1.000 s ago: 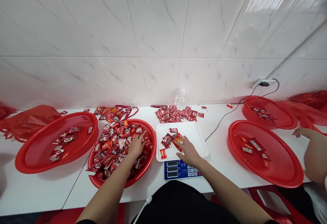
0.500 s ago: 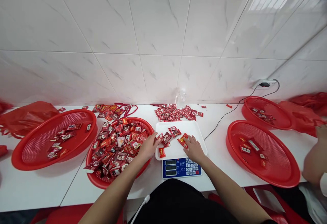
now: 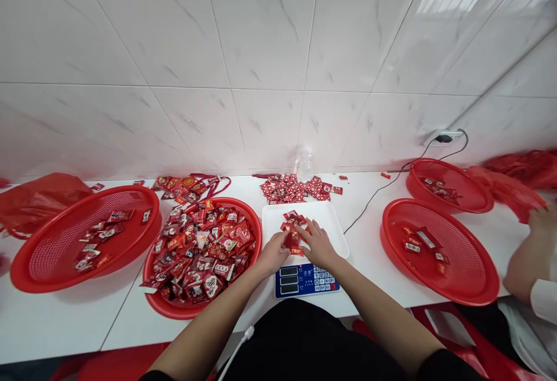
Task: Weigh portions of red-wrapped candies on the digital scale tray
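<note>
Small red wrapped sweets [image 3: 295,239] lie gathered in the middle of the white scale tray [image 3: 333,218]. On their left side, my left hand [image 3: 275,251] cups the heap, thumb and fingers apart against the wrappers. Reaching in from the right, my right hand [image 3: 321,246] rests its spread fingers over the heap's right edge. Part of the heap is hidden beneath the fingers. Below the tray shows the blue scale panel [image 3: 307,280] with its displays and keys.
A red basket [image 3: 258,221] heaped with wrapped sweets stands left of the scale, another basket [image 3: 28,268] farther left. Small red packets [image 3: 291,188] and a clear bottle [image 3: 305,164] lie behind. On the right are two red baskets [image 3: 487,288], a cable [image 3: 369,204] and another person's arm [image 3: 520,259].
My hands have come closer together on the tray, my left hand moving right. Sweets that lay scattered are now bunched between them. The view has shifted slightly.
</note>
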### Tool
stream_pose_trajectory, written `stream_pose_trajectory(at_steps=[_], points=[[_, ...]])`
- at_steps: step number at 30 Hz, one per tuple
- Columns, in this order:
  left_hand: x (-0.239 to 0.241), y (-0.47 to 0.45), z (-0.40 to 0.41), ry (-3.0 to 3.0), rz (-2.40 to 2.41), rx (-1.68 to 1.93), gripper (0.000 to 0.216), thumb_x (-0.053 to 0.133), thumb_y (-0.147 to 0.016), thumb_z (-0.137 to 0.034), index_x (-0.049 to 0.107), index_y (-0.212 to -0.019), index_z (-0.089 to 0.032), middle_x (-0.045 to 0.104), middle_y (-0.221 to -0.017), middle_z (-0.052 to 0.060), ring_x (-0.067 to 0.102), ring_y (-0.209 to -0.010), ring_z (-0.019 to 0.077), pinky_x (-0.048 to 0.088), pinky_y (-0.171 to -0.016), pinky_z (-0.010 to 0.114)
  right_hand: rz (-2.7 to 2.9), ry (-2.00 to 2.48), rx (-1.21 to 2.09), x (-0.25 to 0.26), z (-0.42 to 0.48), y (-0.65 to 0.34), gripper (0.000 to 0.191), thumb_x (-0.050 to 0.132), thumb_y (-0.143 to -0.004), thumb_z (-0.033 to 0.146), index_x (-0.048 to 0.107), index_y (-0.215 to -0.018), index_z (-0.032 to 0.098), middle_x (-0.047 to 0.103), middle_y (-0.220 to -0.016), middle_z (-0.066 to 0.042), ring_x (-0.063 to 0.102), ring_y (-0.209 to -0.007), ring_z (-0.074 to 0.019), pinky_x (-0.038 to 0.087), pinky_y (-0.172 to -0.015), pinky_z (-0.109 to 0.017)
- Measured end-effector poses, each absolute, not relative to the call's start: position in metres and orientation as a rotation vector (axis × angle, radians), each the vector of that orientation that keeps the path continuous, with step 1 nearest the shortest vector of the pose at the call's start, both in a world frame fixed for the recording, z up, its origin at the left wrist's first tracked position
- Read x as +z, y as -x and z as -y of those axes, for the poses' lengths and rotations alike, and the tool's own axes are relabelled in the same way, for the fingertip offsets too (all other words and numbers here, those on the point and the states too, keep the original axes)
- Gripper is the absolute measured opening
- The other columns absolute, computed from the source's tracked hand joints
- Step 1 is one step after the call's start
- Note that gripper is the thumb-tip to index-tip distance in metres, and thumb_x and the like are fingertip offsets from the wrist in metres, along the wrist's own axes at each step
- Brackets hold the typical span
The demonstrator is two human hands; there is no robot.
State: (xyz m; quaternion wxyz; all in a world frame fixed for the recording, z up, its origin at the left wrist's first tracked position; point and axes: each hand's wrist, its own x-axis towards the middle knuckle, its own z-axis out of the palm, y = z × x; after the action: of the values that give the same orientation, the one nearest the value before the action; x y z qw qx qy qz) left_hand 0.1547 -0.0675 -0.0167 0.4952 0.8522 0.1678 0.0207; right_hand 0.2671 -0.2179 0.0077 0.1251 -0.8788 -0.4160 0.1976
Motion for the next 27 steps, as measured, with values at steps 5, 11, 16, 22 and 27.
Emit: stream_pose_trajectory(at_steps=[5, 11, 16, 22, 27], points=[[-0.004, -0.137, 0.025, -2.352, -0.652, 0.296, 0.035, 0.046, -0.083, -0.019, 0.055, -0.118, -0.018, 0.057, -0.119, 0.01, 0.053, -0.11, 0.0215, 0.042, -0.098, 0.038, 1.319, 2.586, 0.679, 0.002, 0.22, -0.263, 0.063, 0.052, -0.084, 0.031, 0.032, -0.143, 0.031, 0.009, -0.156, -0.003, 0.0, -0.142, -0.0299, 0.008, -0.111, -0.055], [-0.025, -0.099, -0.023, -2.676, -0.931, -0.031, 0.064, 0.06, -0.077, -0.031, 0.042, -0.136, -0.015, 0.034, -0.144, 0.018, 0.027, -0.135, 0.036, 0.027, -0.107, 0.049, 1.211, 2.596, 0.658, -0.005, 0.23, -0.265, 0.059, 0.049, -0.086, 0.035, 0.033, -0.143, 0.029, 0.016, -0.154, -0.007, 0.005, -0.142, -0.0295, 0.014, -0.111, -0.051], [-0.031, -0.088, -0.024, -2.828, -0.918, -0.106, 0.057, 0.055, -0.081, -0.029, 0.043, -0.137, -0.02, 0.044, -0.139, 0.015, 0.04, -0.126, 0.0334, 0.031, -0.104, 0.047, 1.166, 2.595, 0.65, -0.008, 0.236, -0.266, 0.063, 0.051, -0.085, 0.032, 0.03, -0.144, 0.033, 0.015, -0.154, -0.007, 0.006, -0.143, -0.0286, 0.016, -0.111, -0.05], [-0.017, -0.087, -0.032, -2.7, -0.933, 0.032, 0.041, 0.037, -0.089, -0.022, 0.055, -0.126, -0.022, 0.06, -0.122, 0.01, 0.057, -0.109, 0.0251, 0.044, -0.09, 0.036, 1.138, 2.587, 0.694, -0.013, 0.244, -0.268, 0.066, 0.052, -0.085, 0.031, 0.026, -0.145, 0.035, 0.012, -0.155, -0.005, 0.006, -0.143, -0.0282, 0.018, -0.111, -0.049], [0.0, -0.083, -0.041, -2.538, -1.093, 0.17, 0.044, 0.032, -0.089, -0.019, 0.051, -0.128, -0.019, 0.061, -0.122, 0.011, 0.058, -0.108, 0.0261, 0.044, -0.089, 0.036, 1.114, 2.564, 0.688, -0.016, 0.246, -0.268, 0.066, 0.052, -0.085, 0.03, 0.026, -0.145, 0.036, 0.013, -0.155, -0.004, 0.007, -0.143, -0.0271, 0.019, -0.111, -0.047]])
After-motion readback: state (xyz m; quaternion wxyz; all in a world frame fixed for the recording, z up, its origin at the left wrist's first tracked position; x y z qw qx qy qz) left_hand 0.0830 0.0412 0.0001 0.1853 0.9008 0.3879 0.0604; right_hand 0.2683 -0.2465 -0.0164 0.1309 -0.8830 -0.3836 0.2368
